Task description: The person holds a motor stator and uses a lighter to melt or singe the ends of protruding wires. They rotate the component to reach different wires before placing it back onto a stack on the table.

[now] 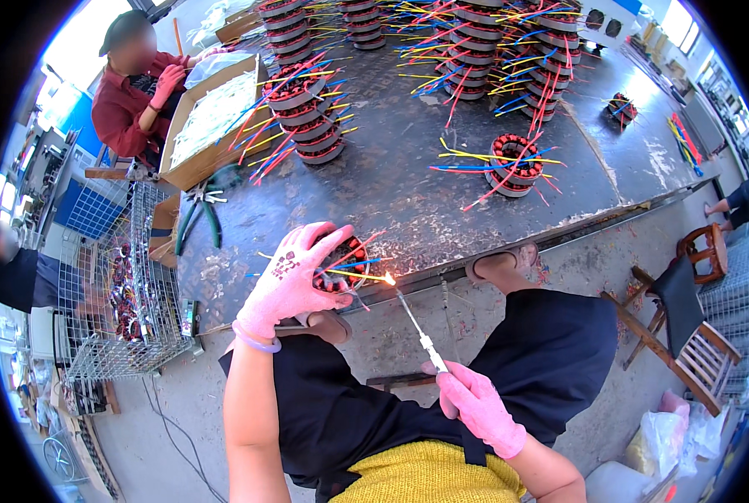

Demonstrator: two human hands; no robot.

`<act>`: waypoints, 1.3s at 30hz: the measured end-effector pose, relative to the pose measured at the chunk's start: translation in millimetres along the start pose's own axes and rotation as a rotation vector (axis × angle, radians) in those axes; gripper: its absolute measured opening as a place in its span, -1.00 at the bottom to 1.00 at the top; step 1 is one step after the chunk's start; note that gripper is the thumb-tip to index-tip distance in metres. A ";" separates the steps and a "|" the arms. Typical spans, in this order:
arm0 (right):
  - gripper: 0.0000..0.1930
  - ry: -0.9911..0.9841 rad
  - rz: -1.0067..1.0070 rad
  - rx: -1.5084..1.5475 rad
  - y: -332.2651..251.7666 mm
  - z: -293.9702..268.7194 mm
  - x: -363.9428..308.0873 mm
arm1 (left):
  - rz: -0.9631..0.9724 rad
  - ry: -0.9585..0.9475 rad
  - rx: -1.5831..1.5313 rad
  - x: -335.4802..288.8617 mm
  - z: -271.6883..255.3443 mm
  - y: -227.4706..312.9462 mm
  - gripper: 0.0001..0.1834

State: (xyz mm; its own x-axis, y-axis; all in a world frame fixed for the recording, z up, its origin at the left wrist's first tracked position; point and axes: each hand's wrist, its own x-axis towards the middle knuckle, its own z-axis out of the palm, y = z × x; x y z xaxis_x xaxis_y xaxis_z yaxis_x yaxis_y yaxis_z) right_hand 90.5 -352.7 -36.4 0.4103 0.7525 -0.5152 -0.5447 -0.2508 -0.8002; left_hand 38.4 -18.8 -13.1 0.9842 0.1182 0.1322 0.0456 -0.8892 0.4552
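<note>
Stator (357, 251) at near edge of bench (408, 201), clasped in my left grip (297, 270); right grip (479, 411) clenched round torch (427, 341). Flame (389, 278) at tip of yellow lead (353, 274): lingering could char it, unsteady aim could scorch glove (266, 303).

Bright light fills the view, a window (681, 25) glares white at upper right, and the outskirts bend.

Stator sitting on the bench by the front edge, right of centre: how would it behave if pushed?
The stator probably feels heavy for its size, given its metal-looking ring packed with windings. Sitting flat on its broad ring, it would likely slide rather than roll. Its thin, splayed leads look flexible, so they may bend and snag.
</note>
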 end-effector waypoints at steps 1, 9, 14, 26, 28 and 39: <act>-0.61 0.000 0.009 -0.004 -0.2 -0.2 -0.2 | -0.004 0.000 0.002 -0.8 -1.2 0.4 0.05; -0.61 0.010 0.017 -0.010 -4.8 1.3 -1.2 | 0.004 0.000 -0.006 0.3 1.0 -1.6 0.05; -0.61 0.009 0.015 -0.002 0.0 -0.6 -0.2 | 0.006 0.005 -0.006 1.5 2.3 -0.5 0.05; -0.60 0.004 0.027 -0.026 -1.4 -1.0 1.7 | -0.040 -0.040 0.021 0.6 1.4 1.7 0.09; -0.61 0.004 0.024 -0.019 -1.5 0.2 2.1 | -0.041 -0.042 0.030 0.0 1.0 1.3 0.08; -0.59 0.001 0.033 -0.054 -3.1 -2.8 1.2 | -0.063 -0.043 0.035 0.9 1.6 4.5 0.11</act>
State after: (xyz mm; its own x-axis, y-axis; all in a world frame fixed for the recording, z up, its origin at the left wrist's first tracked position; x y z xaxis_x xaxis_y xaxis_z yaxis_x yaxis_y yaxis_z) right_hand 94.7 -352.8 -35.4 0.3938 0.7424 -0.5420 -0.5180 -0.3079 -0.7981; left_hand 39.8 -23.4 -12.4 0.9856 0.1556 0.0663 0.1125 -0.8957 0.4303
